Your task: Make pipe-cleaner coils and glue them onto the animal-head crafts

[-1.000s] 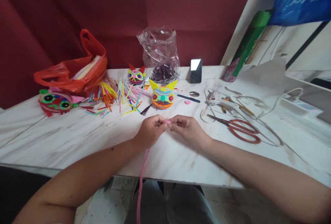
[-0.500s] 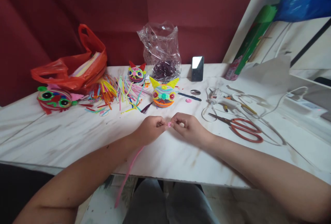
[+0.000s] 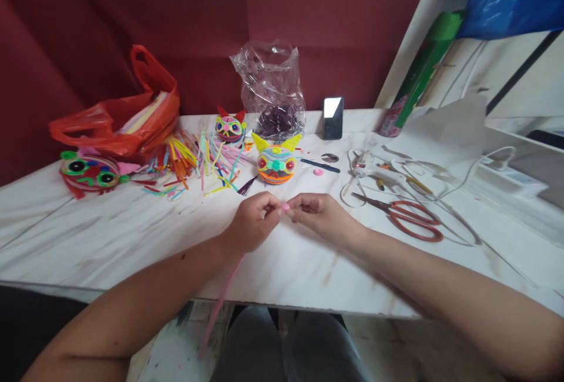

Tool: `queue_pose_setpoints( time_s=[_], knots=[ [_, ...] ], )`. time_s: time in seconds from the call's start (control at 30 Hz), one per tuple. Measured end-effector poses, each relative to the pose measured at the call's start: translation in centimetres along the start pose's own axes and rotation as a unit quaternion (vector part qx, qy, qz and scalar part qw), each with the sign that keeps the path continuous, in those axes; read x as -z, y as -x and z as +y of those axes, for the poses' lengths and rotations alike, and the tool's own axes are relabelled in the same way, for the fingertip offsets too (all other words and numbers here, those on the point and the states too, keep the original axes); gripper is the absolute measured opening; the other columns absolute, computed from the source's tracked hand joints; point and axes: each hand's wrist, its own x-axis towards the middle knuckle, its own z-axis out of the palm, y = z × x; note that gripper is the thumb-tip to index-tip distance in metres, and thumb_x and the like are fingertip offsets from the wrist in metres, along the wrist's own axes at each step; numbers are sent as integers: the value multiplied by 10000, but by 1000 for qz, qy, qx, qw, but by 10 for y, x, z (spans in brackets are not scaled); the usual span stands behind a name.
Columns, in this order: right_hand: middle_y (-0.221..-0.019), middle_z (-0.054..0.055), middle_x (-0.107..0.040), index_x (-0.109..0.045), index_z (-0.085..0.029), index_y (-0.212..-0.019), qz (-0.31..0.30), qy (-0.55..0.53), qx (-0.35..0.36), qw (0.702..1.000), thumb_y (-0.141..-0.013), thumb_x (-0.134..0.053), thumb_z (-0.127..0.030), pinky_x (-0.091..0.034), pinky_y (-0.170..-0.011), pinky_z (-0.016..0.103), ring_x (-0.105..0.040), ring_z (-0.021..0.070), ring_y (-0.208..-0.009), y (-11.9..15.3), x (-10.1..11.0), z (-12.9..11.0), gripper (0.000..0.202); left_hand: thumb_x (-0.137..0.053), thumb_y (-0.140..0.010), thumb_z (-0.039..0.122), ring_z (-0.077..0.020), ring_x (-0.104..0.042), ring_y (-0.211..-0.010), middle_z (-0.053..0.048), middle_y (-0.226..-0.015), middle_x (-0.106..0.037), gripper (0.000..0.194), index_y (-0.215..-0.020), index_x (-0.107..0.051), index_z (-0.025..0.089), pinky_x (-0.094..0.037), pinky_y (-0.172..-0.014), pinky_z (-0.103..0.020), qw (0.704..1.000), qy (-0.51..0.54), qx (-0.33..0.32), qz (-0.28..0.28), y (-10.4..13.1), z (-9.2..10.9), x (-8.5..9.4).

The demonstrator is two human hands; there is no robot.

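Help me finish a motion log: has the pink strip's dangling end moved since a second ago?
Yes, leftward: the pink strip now crosses the front edge of the table further left.

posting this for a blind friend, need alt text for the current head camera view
A person's left hand and right hand pinch a small pink piece over a marbled white table, a pink strand dangling past its edge. Behind stands a colorful yellow-eared figure; red-handled scissors lie at right.
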Motion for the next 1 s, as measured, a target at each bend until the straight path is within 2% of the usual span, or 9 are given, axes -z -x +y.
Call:
queue_pose_setpoints(
  time_s=[0.07,0.2,0.53,0.6,0.73,0.8,0.9,1.0],
  knots=[
    [-676,2,-602,-621,-157,-774,33,-67,-18,997,-698,-638,-456,-419,-589,247,-527,116,-616,1,-4,-1,309,-512,-772,246,-99,-473,-599,22,-630,-520,129,-680,-534,158,-378,-558,-219,998,42,35,26,1,3,-2],
    [-633,-9,-574,-606,-161,-749,89,-90,-24,992,-661,-676,-479,-408,-564,247,-503,112,-585,4,-13,0,337,-512,-752,228,-95,-481,-589,29,-626,-532,102,-673,-524,164,-398,-574,-224,994,82,51,52,3,7,-7],
    [-661,8,-565,-581,-166,-761,116,-37,29,992,-771,-571,-450,-425,-588,257,-510,127,-616,5,-16,7,285,-510,-735,219,-93,-479,-594,25,-630,-533,100,-653,-511,162,-389,-557,-211,995,63,65,50,3,6,-11],
    [-649,6,-554,-569,-166,-751,109,-18,35,993,-792,-550,-425,-413,-569,249,-494,121,-604,4,-14,9,263,-516,-731,227,-92,-464,-575,31,-608,-524,100,-656,-523,160,-375,-540,-210,994,64,87,32,2,6,-10],
    [-648,7,-558,-562,-162,-745,82,40,55,994,-819,-521,-353,-391,-553,238,-486,115,-598,1,-8,11,209,-524,-751,291,-94,-433,-523,38,-534,-492,178,-646,-553,149,-343,-508,-218,987,63,138,-56,-2,5,-3],
    [-665,13,-570,-560,-162,-742,64,85,75,991,-824,-507,-300,-391,-564,235,-499,118,-613,-1,-3,9,169,-522,-761,297,-98,-436,-530,33,-540,-498,193,-647,-559,146,-338,-514,-222,990,36,121,-68,-3,3,1],
    [-672,14,-570,-558,-163,-732,20,172,116,978,-810,-496,-203,-391,-573,226,-505,116,-617,-1,4,4,108,-513,-768,232,-107,-479,-609,12,-634,-548,142,-666,-563,147,-362,-584,-229,997,-29,36,-55,-2,-1,2],
    [-669,19,-561,-566,-151,-732,-46,243,160,956,-781,-482,-124,-392,-568,223,-498,111,-597,2,8,0,101,-491,-773,180,-111,-500,-642,-3,-672,-564,125,-670,-555,151,-374,-614,-230,994,-65,-18,-87,1,-4,-1]
  ],
)
